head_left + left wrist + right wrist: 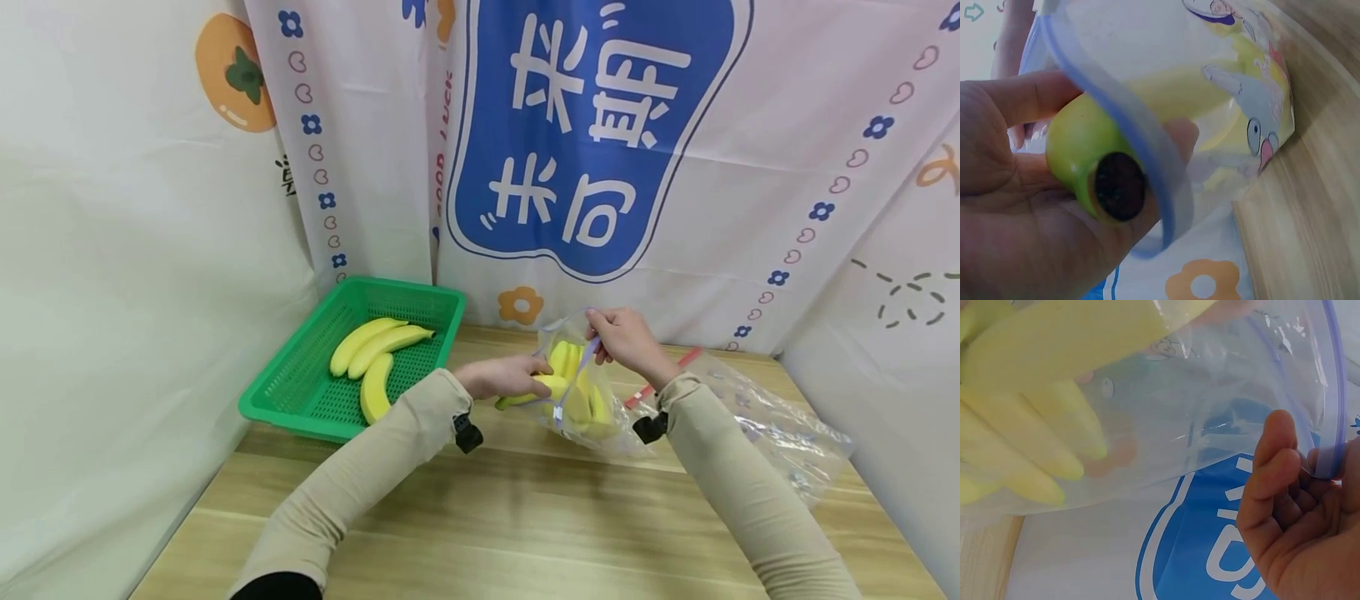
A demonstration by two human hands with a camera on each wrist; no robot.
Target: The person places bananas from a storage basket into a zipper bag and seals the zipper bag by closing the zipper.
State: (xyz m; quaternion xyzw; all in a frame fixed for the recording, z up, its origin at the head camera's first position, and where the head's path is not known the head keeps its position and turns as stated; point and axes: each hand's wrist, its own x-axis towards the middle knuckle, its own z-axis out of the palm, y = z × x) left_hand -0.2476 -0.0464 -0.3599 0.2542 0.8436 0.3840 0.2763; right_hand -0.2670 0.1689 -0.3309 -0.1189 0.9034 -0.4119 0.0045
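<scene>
My left hand [512, 377] grips a banana [1085, 140] near its green, dark-tipped stem end. The banana's body reaches through the mouth of a clear zip bag [603, 433] printed with cartoon figures. More bananas [1022, 437] lie inside the bag, seen through the plastic in the right wrist view. With my right hand [626, 340], I pinch the bag's purple zip edge [1335, 394] at one side of the mouth. Several of that hand's fingers are curled in the right wrist view.
To the left, a green plastic basket [258, 412] holds three bananas [390, 348]. Another clear bag with a red zip strip [780, 425] lies flat on the wooden table [525, 517], beyond my right forearm. A printed cloth [390, 150] hangs behind the table.
</scene>
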